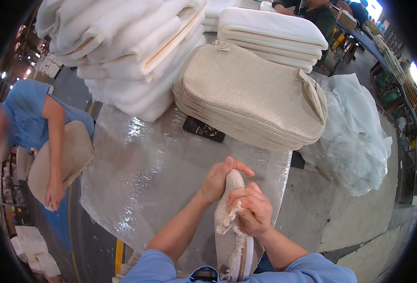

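Observation:
Upright in front of me, seen edge-on, is a beige woven cushion cover (223, 236) with frayed seam edges. White padding (249, 257) shows in its open side lower down. My left hand (216, 180) is closed round the cover's upper end, with its fingertips reaching over the top. Just below and to the right, my right hand (252, 210) pinches the frayed edge with curled fingers. The cushion's lower end rests close against my body.
A plastic-wrapped table (128, 188) lies before me. It bears stacked beige covers (251, 94), white padding piles (123, 42) and a dark phone-like object (203, 128). Crumpled clear plastic (354, 137) stands right. At left, a person in blue (52, 108) holds a beige cushion (59, 165).

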`<state>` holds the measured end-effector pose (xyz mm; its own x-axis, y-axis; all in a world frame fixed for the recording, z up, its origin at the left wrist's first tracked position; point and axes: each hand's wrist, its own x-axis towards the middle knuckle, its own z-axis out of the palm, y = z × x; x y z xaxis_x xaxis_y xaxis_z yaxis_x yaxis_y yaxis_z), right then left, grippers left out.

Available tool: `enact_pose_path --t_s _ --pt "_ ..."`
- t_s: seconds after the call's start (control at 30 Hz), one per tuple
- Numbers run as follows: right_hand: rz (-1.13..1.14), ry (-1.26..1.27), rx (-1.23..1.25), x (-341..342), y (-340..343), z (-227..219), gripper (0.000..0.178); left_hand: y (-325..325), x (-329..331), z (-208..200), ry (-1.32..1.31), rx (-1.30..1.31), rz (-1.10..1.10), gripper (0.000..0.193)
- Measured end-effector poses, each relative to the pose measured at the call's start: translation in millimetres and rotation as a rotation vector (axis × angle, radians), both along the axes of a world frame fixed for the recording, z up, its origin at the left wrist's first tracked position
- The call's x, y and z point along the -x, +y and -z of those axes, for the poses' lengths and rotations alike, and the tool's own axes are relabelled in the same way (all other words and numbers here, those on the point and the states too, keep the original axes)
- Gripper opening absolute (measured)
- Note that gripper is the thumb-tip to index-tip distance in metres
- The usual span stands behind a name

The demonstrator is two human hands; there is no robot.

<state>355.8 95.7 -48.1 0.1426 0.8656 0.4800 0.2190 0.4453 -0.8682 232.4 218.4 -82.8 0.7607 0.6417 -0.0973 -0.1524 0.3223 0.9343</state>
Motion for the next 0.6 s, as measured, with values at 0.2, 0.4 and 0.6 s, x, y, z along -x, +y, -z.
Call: enact_pose_path --t_s 0.2,0.4,0.6 --pt "0.003 -0.006 -0.016 2 3 -1 0.015 -12 1 -27 -0.055 -0.215 -0.15 0.047" --pt "0.003 -0.044 -0.011 -2 -1 -8 0.011 -25 5 -23 -0.022 -0.2 -0.171 0.024" --pt "-0.037 -0.001 -0.027 -3 -10 -16 0.008 -37 8 -26 -0.041 -0.235 -0.183 0.018"
